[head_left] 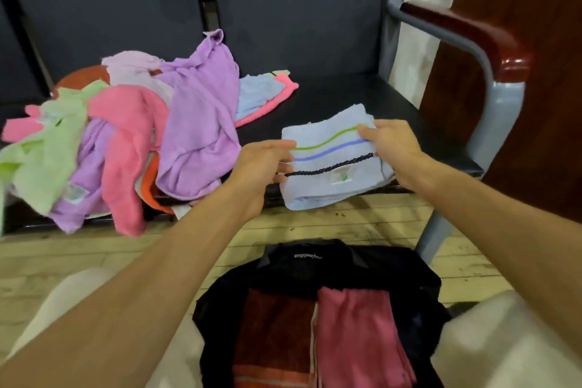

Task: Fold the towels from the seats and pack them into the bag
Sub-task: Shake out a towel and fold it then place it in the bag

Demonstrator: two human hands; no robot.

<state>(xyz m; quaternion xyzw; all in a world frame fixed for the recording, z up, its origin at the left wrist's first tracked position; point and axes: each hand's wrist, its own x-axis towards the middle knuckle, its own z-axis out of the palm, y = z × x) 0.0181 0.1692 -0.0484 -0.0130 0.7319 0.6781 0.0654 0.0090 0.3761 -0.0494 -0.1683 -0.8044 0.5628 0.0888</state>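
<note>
A folded light blue towel (pixel 333 173) with green, blue and black stripes is held over the front edge of the right seat. My left hand (pixel 261 164) grips its left edge and my right hand (pixel 393 148) grips its right edge. A heap of unfolded towels (pixel 132 142) in purple, pink and green covers the left seat and hangs over its front. A blue and pink towel (pixel 261 94) lies behind the heap. The black bag (pixel 302 264) stands open on the floor between my knees, with a folded red towel (pixel 274 331) and a folded pink towel (pixel 356 334) inside.
The dark padded seats (pixel 330 98) have tall backrests. A grey metal armrest with a red-brown wooden top (pixel 466 31) bounds the right seat. A dark wooden panel (pixel 535 72) stands at the far right. The floor (pixel 362 217) is pale wooden boards.
</note>
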